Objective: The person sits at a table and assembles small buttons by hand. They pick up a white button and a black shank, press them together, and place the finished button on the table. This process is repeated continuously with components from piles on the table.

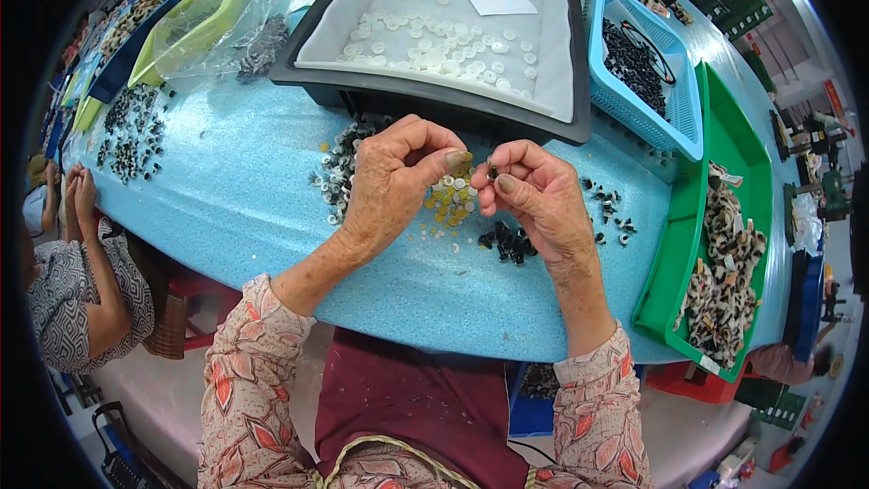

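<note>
Above the table, my left hand (398, 167) is closed, thumb and forefinger pressed together. Whatever it may hold is too small to make out. Just beside it, my right hand (543, 199) pinches a small black piece (493, 172) between thumb and fingers. Beneath and between the hands lies a pile of small yellow and white discs (451, 201). Next to my right wrist is a heap of small black pieces (510, 243). Partly hidden behind my left hand, small black-and-white pieces (333, 183) are piled up.
A black tray (434, 95) lined in white holds many pale discs. To its right stand a light blue basket (683, 131) of black pieces with glasses on it, and a green tray (654, 299) of spotted furry pieces. Another person's hands (81, 195) are at far left.
</note>
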### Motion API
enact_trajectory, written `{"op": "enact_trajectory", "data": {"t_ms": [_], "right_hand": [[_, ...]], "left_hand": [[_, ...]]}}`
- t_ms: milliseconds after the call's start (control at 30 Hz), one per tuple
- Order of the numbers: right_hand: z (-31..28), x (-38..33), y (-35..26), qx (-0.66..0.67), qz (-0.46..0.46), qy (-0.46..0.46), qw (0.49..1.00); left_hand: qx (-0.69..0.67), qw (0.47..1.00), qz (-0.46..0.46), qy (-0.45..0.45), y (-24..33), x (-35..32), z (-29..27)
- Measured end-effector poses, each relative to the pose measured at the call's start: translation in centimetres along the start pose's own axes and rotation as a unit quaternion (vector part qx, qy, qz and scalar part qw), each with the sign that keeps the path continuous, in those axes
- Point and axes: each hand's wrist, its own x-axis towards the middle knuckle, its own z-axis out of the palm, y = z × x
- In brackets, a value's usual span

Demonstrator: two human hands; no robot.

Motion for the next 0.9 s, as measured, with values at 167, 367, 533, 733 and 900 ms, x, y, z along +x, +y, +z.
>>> {"op": "enact_trajectory", "data": {"t_ms": [167,367,533,733,900], "right_hand": [[0.04,0.04,0.17,-0.004,-0.004,0.002,1.000],[0.04,0.15,0.14,-0.009,-0.003,0.002,1.000],[0.07,0.16,0.21,-0.021,-0.002,0.004,1.000],[0.00,0.13,0.33,-0.037,-0.008,0.004,0.999],[0.05,0.15,0.23,-0.022,0.001,0.008,1.000]], "left_hand": [[-0.015,1.000,-0.005,-0.008,-0.25,-0.13,0.04],[-0.057,0.997,-0.041,-0.013,-0.46,-0.21,-0.08],[-0.060,0.996,-0.069,-0.019,-0.07,-0.24,-0.13],[-0.064,0.996,-0.054,-0.026,-0.29,-0.38,-0.01],[-0.074,0.995,-0.063,-0.029,-0.46,-0.44,-0.06]]}}
